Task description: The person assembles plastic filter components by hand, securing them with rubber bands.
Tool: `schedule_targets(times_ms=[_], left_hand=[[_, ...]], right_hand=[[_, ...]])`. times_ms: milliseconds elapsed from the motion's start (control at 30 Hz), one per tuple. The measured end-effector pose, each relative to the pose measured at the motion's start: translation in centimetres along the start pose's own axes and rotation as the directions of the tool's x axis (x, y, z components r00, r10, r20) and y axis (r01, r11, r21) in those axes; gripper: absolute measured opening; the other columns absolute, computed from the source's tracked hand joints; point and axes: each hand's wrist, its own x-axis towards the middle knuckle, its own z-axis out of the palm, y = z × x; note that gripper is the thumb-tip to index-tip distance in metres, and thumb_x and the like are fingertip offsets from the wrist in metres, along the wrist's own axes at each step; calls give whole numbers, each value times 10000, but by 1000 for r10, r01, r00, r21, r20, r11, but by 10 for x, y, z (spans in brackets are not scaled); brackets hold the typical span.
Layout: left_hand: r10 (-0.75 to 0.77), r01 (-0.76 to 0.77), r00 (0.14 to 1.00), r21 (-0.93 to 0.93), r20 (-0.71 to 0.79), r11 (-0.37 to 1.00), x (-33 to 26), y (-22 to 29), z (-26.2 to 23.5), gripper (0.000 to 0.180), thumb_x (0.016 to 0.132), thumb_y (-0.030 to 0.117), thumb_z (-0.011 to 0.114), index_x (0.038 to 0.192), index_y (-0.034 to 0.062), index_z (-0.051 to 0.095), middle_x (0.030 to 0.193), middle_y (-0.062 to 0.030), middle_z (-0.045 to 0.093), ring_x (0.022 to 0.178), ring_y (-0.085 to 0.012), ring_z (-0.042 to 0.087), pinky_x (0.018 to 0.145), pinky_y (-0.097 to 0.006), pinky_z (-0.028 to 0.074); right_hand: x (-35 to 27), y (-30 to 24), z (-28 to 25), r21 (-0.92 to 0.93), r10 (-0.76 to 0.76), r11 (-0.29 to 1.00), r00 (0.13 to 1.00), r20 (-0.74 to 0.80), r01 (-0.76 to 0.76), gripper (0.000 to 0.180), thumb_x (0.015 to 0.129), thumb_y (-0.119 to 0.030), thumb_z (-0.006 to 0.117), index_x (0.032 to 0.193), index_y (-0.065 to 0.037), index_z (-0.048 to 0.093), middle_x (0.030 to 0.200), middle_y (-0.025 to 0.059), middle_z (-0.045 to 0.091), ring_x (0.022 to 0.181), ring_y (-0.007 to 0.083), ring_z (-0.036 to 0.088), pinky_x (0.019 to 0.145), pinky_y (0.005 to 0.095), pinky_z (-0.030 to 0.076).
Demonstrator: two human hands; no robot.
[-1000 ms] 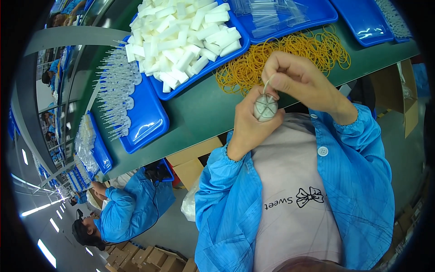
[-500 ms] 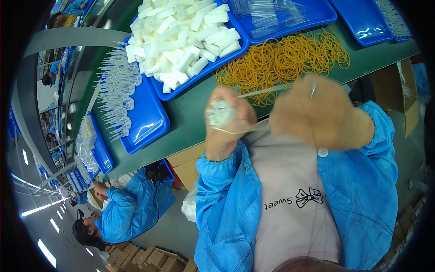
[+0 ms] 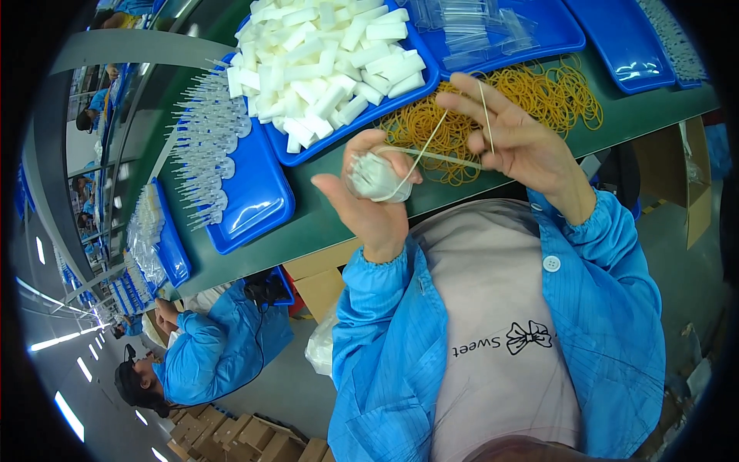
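The green table (image 3: 339,208) is taking up most of the view, and it's carrying a row of blue trays, probably so each kind of part is sitting within easy reach. One big tray (image 3: 308,154) is heaped with white foam-like blocks (image 3: 323,54), another tray to its left (image 3: 254,200) is lined with thin clear plastic pieces (image 3: 204,138), and a tray further back (image 3: 554,38) is holding clear bags. A loose pile of yellow rubber bands (image 3: 539,96) is lying right on the table, just behind the hands, so grabbing one looks easy.

Off to the lower left another person in a blue coat (image 3: 208,346) is working at their own spot, with brown cartons (image 3: 246,435) stacked nearby.

The left hand (image 3: 369,200) is raised in front of the chest, its grip closed around a small white bundle (image 3: 375,177), thumb sticking out to the side. The right hand (image 3: 516,138) is held up beside it, fingers spread and mostly open, with one rubber band (image 3: 431,142) hooked over them and stretching tight across to the bundle, looking like it's being pulled wide enough to loop around it.
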Motion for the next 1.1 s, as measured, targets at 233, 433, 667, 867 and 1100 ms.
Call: schedule_targets(times_ms=[233, 433, 667, 867, 1100], left_hand=[[209, -204, 972, 808, 103, 553, -7, 0, 20, 1046, 801, 821, 143, 1384, -21, 355, 763, -94, 637, 706, -114, 578, 585, -219, 440], [28, -107, 991, 632, 133, 767, -15, 7, 17, 1108, 754, 854, 108, 1406, -16, 321, 673, -92, 622, 591, -130, 565, 513, -241, 427], [-285, 336, 938, -315, 198, 888, -6, 4, 8, 852, 901, 704, 169, 1356, 19, 392, 526, -82, 507, 434, -189, 449, 412, -310, 378], [-502, 572, 793, -707, 345, 417, -12, -4, 20, 700, 960, 599, 195, 1336, 70, 456, 492, -78, 447, 405, -212, 404, 404, -340, 356], [-245, 438, 893, -603, 378, 667, -19, -1, 15, 735, 956, 607, 118, 1362, 60, 396, 487, -98, 483, 410, -223, 436, 418, -351, 373]], right_hand=[[3, 22, 49, -959, -92, 123, 965, 244, 254, 641, 711, 34, 645, 1315, -88, 467, 1325, 115, 468, 880, 170, 622, 631, 263, 550], [1, 20, 64, -966, -119, -101, 961, 249, 238, 502, 670, -39, 740, 1106, -82, 495, 1091, 104, 505, 793, 218, 594, 586, 301, 496], [-18, 5, 64, -827, 127, -503, 967, 219, 254, 319, 632, -255, 752, 774, -72, 532, 816, 80, 478, 788, 260, 553, 679, 374, 467], [-4, -13, 83, -516, 236, -447, 652, 720, 731, 247, 623, -235, 747, 722, -105, 562, 708, 64, 473, 797, 271, 566, 772, 392, 491], [-20, -59, 48, -712, 631, 504, 771, -83, -489, 292, 775, -209, 678, 943, 21, 617, 752, 67, 606, 679, 181, 586, 745, 380, 537]])
